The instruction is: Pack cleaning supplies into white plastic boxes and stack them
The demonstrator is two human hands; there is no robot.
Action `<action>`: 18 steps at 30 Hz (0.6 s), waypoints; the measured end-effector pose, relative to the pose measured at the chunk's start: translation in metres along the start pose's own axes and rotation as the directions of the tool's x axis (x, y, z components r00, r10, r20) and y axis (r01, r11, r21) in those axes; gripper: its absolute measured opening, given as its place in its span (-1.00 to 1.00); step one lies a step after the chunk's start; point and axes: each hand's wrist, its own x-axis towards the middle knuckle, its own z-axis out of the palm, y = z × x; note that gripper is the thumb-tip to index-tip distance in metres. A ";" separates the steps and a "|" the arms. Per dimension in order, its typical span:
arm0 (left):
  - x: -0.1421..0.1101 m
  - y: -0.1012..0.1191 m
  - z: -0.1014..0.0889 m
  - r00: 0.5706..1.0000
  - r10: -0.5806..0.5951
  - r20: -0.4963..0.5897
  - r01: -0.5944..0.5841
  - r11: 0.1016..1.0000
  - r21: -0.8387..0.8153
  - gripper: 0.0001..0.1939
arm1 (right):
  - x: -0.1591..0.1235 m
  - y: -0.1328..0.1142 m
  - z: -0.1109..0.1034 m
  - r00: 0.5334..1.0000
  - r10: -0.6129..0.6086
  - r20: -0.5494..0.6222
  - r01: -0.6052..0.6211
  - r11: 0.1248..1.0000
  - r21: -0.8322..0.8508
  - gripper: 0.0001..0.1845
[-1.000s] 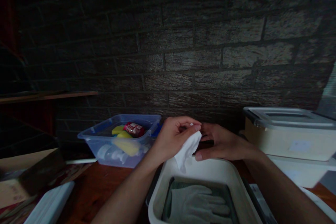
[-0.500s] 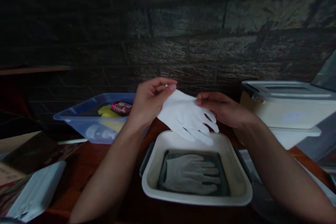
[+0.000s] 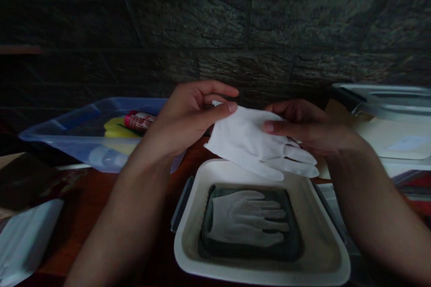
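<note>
The left hand (image 3: pixel 195 110) pinches the cuff corner of a white fabric glove (image 3: pixel 242 132) under its thumb, the index finger raised. The right hand (image 3: pixel 303 125) grips the same glove farther along, its thumb pressed on top near the glove's fingers. This glove is spread flat and tilted over the far rim of an open off-white plastic tub (image 3: pixel 262 278).

Inside the tub, a second pale glove (image 3: pixel 242 219) lies flat on a folded dark green cloth (image 3: pixel 289 246), its fingers pointing right. The tub sits on the reddish-brown worktop (image 3: pixel 81 206), with a translucent blue bin (image 3: pixel 74 157) toward the far left corner, holding a yellow item (image 3: pixel 114 128) and a red-and-white printed item (image 3: pixel 139 121). A lidded storage box (image 3: pixel 393 136) stands toward the far right corner.
</note>
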 end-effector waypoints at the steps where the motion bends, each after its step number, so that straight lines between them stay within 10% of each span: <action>1: -0.001 0.000 -0.002 1.000 0.002 0.002 -0.002 1.000 0.018 -0.63 | -0.002 -0.002 -0.002 0.998 0.034 0.053 -0.032 0.999 -0.040 -0.69; 6: -0.007 0.007 -0.016 0.997 0.058 0.044 -0.063 0.990 0.129 -0.78 | -0.008 -0.015 -0.010 0.994 0.036 0.105 -0.010 0.971 -0.239 -0.69; 10: -0.006 0.003 -0.028 0.978 -0.202 0.052 0.205 0.978 -0.048 -0.80 | -0.006 -0.025 -0.007 0.993 0.069 0.093 -0.036 0.946 -0.321 -0.68; 18: 0.000 -0.028 -0.044 0.713 -0.601 0.362 0.632 0.774 0.041 -0.75 | -0.006 -0.004 -0.005 0.965 0.235 0.117 -0.183 0.923 -0.339 -0.73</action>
